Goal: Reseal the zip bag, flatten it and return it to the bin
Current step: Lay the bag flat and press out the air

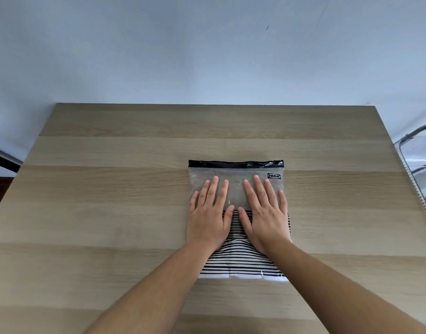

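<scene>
You are looking down at a pale wooden table (pixel 110 189) set against a plain blue-grey wall (pixel 207 44). Your left hand (pixel 210 213) lies flat, palm down, fingers spread and pointing toward twelve o'clock; it grips nothing and presses on the left half of a clear plastic zip bag with a black seal strip and black-and-white striped lower part (pixel 236 189). The bag lies a little right of the table's centre, seal strip at its twelve o'clock edge, striped part at six o'clock, nearest you. Your right hand (pixel 265 210) lies the same way, open and flat, holding nothing, on the bag's right half; your two thumbs almost meet in the middle.

The strip looks straight and closed along its whole width, so resealing seems done, though a small gap could not be ruled out. The bag looks nearly flat and you appear to be pressing it flatter. Returning it is left. At three o'clock, past the table's edge, stands a clear ribbed plastic container (pixel 419 160), possibly the bin.
</scene>
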Demonstrator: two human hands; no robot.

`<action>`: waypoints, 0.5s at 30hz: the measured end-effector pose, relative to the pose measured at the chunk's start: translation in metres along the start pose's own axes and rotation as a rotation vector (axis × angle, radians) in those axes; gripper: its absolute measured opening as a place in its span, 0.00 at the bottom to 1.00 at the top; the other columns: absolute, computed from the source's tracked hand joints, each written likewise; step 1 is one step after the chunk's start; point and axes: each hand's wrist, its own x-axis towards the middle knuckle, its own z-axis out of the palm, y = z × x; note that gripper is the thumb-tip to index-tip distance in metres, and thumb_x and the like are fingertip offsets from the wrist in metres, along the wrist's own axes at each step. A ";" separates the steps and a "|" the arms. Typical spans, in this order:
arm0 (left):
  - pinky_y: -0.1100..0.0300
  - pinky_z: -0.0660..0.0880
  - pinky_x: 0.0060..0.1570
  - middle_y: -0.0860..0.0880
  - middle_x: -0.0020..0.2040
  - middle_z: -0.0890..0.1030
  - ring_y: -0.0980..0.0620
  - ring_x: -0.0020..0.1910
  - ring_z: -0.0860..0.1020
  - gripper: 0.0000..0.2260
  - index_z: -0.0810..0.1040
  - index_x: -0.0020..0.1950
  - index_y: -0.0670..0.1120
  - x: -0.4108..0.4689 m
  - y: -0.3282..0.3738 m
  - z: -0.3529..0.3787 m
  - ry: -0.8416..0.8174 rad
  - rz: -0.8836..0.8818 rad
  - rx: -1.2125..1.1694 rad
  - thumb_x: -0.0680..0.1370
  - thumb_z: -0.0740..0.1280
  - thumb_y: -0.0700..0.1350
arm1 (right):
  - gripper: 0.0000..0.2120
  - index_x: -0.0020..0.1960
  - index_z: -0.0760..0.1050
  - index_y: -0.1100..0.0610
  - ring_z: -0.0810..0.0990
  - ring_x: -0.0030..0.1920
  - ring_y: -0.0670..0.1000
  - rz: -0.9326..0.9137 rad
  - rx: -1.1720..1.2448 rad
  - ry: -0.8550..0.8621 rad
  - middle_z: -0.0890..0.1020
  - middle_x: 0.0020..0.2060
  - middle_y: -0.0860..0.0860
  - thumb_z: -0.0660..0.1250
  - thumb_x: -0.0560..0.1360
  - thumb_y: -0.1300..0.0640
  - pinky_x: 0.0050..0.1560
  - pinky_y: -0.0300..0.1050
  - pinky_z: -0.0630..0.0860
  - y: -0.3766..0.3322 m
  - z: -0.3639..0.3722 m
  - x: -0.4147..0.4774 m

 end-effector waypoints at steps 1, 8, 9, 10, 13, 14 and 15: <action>0.54 0.39 0.71 0.52 0.78 0.47 0.57 0.73 0.39 0.26 0.42 0.75 0.56 0.001 0.000 0.001 -0.005 -0.001 0.003 0.78 0.41 0.59 | 0.30 0.74 0.33 0.44 0.35 0.76 0.49 -0.001 -0.004 -0.005 0.37 0.75 0.46 0.36 0.75 0.38 0.75 0.55 0.38 0.000 0.000 0.000; 0.54 0.37 0.71 0.52 0.78 0.46 0.57 0.73 0.38 0.26 0.43 0.76 0.55 0.002 0.001 0.002 -0.026 -0.010 0.022 0.78 0.39 0.58 | 0.30 0.75 0.37 0.45 0.36 0.76 0.49 -0.001 -0.010 -0.024 0.42 0.77 0.48 0.39 0.76 0.38 0.75 0.55 0.38 0.000 0.002 0.002; 0.54 0.37 0.71 0.52 0.78 0.45 0.57 0.73 0.37 0.26 0.42 0.75 0.55 0.002 0.001 0.002 -0.031 -0.011 0.023 0.78 0.39 0.58 | 0.30 0.76 0.37 0.45 0.37 0.76 0.49 -0.001 -0.009 -0.024 0.43 0.78 0.48 0.39 0.76 0.38 0.75 0.55 0.38 0.000 0.002 0.002; 0.54 0.37 0.71 0.52 0.78 0.45 0.57 0.73 0.37 0.26 0.42 0.75 0.55 0.003 0.001 0.002 -0.035 -0.011 0.023 0.78 0.40 0.58 | 0.30 0.76 0.38 0.45 0.37 0.76 0.49 0.000 -0.008 -0.025 0.43 0.78 0.48 0.39 0.76 0.38 0.75 0.55 0.38 0.000 0.002 0.002; 0.53 0.38 0.71 0.52 0.78 0.45 0.55 0.75 0.40 0.25 0.43 0.76 0.55 0.003 0.001 0.002 -0.048 -0.012 0.019 0.79 0.43 0.57 | 0.31 0.76 0.39 0.46 0.39 0.77 0.50 -0.001 -0.009 -0.026 0.44 0.78 0.48 0.39 0.76 0.38 0.75 0.55 0.39 0.001 0.003 0.003; 0.53 0.39 0.71 0.52 0.78 0.45 0.54 0.76 0.41 0.25 0.43 0.76 0.55 0.003 0.001 0.002 -0.052 -0.012 0.019 0.79 0.43 0.57 | 0.31 0.76 0.40 0.46 0.39 0.77 0.50 -0.002 -0.010 -0.025 0.45 0.78 0.48 0.40 0.76 0.38 0.75 0.55 0.39 0.001 0.004 0.003; 0.53 0.39 0.72 0.52 0.78 0.45 0.54 0.76 0.41 0.25 0.43 0.76 0.55 0.003 0.001 0.002 -0.055 -0.012 0.018 0.79 0.43 0.57 | 0.31 0.76 0.40 0.46 0.40 0.77 0.50 -0.002 -0.008 -0.024 0.45 0.78 0.48 0.40 0.76 0.38 0.75 0.55 0.40 0.001 0.004 0.004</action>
